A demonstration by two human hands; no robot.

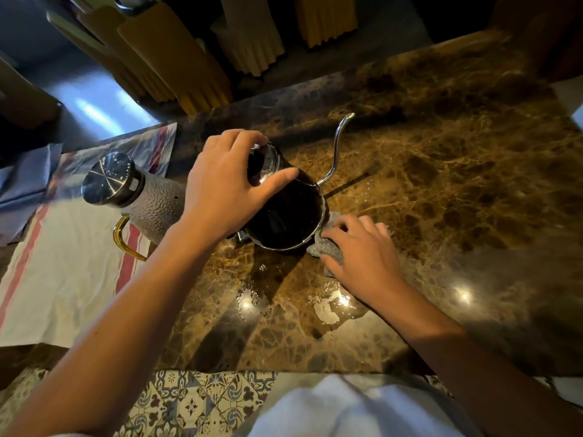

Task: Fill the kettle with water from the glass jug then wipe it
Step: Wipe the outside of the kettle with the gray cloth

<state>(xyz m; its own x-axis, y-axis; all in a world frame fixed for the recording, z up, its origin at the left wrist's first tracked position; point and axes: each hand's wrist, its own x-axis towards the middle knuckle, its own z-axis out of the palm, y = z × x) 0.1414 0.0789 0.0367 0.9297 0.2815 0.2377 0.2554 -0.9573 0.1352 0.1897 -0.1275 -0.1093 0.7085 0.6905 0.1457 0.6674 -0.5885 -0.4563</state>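
Observation:
A dark gooseneck kettle (pixel 285 219) with a thin steel spout stands on the brown marble counter (pixel 457 171), open at the top. My left hand (pixel 227 190) grips the kettle's round lid (pixel 268 160) above its far rim, fingers and thumb curled round it. My right hand (pixel 362 250) holds a grey cloth (pixel 328 249) pressed against the kettle's right side, low near the counter. The glass jug (pixel 148 197), textured with a steel lid and gold handle, stands to the kettle's left, partly behind my left forearm.
A white towel with red stripes (pixel 63 272) lies under the jug at the left. Water puddles (pixel 328 307) shine on the counter in front of the kettle. Yellow and cream chair backs (pixel 189 67) stand beyond the far edge. Patterned floor tiles show below the near edge.

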